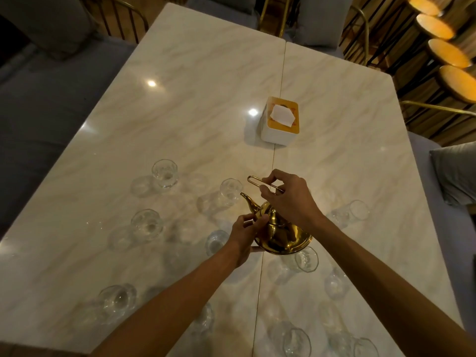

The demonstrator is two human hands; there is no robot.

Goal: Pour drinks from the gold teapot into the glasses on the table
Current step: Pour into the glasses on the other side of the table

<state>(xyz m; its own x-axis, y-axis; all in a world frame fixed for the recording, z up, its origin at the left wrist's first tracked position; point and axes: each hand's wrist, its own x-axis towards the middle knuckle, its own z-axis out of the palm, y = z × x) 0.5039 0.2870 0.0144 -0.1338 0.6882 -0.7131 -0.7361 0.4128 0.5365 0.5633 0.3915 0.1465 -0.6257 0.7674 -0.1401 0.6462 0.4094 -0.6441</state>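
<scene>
- Right hand pinches wire handle of gold teapot.
- Left hand curled round teapot body.
- Spout tip at glass rim.

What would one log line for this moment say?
right hand: grips teapot handle | left hand: steadies gold teapot | spout: at a glass | pour: not visible

We hold both arms out in front — our right hand pinches up high, our left hand curls lower down.
</scene>
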